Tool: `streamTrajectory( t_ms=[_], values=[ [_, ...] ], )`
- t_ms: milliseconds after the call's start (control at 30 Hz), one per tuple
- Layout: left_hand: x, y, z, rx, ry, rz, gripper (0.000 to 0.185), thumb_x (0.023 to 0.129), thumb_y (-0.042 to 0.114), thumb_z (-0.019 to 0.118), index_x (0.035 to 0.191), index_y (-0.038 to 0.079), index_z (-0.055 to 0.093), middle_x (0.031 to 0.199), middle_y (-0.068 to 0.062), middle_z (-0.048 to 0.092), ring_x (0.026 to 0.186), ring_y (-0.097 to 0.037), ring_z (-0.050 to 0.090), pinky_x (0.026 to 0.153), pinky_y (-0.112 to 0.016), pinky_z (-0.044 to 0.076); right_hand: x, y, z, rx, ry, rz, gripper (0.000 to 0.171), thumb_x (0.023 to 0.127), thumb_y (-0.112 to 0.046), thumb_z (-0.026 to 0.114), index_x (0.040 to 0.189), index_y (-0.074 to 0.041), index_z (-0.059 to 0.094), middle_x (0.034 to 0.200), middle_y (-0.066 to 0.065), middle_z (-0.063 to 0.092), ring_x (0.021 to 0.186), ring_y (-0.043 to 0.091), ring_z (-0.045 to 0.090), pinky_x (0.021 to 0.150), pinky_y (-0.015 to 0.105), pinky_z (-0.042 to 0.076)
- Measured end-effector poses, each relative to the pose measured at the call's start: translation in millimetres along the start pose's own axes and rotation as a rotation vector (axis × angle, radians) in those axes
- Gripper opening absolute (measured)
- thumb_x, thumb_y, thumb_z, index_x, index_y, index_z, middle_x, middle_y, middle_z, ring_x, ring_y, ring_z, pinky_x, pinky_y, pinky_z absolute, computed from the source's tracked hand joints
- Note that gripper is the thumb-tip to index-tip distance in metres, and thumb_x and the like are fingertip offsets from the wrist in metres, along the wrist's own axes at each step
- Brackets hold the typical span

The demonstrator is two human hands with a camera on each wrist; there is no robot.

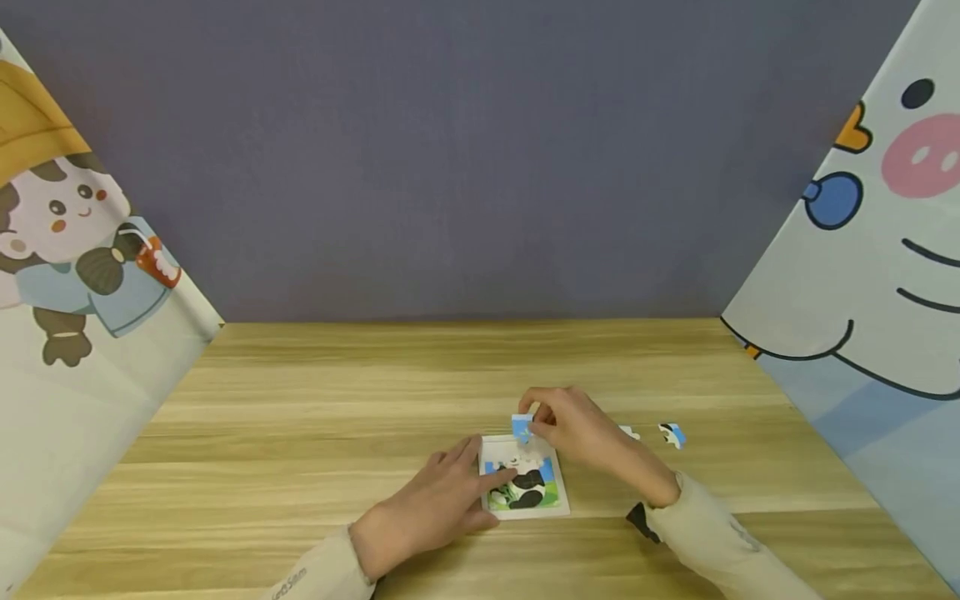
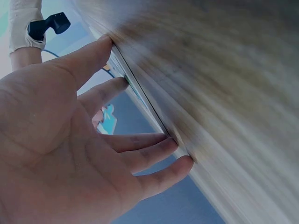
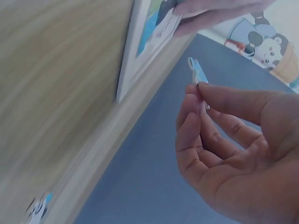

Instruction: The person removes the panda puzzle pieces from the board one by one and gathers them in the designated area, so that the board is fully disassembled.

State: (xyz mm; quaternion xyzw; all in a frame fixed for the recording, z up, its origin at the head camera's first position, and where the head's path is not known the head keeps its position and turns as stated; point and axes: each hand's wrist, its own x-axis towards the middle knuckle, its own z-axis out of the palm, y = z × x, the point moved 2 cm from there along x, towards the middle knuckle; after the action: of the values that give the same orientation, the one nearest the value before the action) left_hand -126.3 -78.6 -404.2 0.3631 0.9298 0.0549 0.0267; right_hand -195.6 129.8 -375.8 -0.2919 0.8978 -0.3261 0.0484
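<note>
A small square jigsaw tray (image 1: 536,513) with a white rim lies on the table, showing a panda picture on green and blue. My left hand (image 1: 435,504) rests at its left side, fingers extended, with the index finger reaching over the picture. In the left wrist view the fingertips (image 2: 169,142) touch the tray's edge and the table. Above the tray's far part, my right hand (image 1: 581,429) pinches a blue jigsaw piece (image 1: 521,427) between thumb and fingers. The right wrist view shows this piece (image 3: 200,72) held edge-on, apart from the tray.
To the right lies a loose blue, black and white jigsaw piece (image 1: 673,435). Another whitish piece (image 1: 630,432) is partly hidden behind my right wrist. A dark wall (image 1: 465,167) rises behind the wooden table (image 1: 300,400), with cartoon-printed panels on both sides.
</note>
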Motion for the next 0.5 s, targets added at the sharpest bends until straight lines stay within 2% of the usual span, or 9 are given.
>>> streamTrajectory(
  t_ms=[267, 500],
  values=[
    [-1.5, -1.0, 2.0, -0.008, 0.006, -0.009, 0.060, 0.091, 0.050, 0.067, 0.146, 0.034, 0.051, 0.149, -0.025, 0.041, 0.136, -0.038, 0.043, 0.094, -0.054, 0.050, -13.2, 14.9, -15.5, -0.034, 0.032, 0.026, 0.017, 0.094, -0.002, 0.065, 0.109, -0.009, 0.067, 0.076, 0.001, 0.068, 0.058, 0.011, 0.058, 0.055, 0.026, 0.049],
    [-0.3, -2.9, 3.0, -0.029, 0.014, -0.010, 0.060, 0.091, 0.049, 0.068, 0.147, 0.034, 0.051, 0.151, -0.027, 0.038, 0.137, -0.040, 0.042, 0.095, -0.057, 0.049, -19.6, 34.6, -27.2, -0.061, 0.028, 0.089, 0.017, 0.092, -0.002, 0.067, 0.108, -0.009, 0.068, 0.079, 0.000, 0.068, 0.065, 0.011, 0.060, 0.057, 0.028, 0.049]
  ],
)
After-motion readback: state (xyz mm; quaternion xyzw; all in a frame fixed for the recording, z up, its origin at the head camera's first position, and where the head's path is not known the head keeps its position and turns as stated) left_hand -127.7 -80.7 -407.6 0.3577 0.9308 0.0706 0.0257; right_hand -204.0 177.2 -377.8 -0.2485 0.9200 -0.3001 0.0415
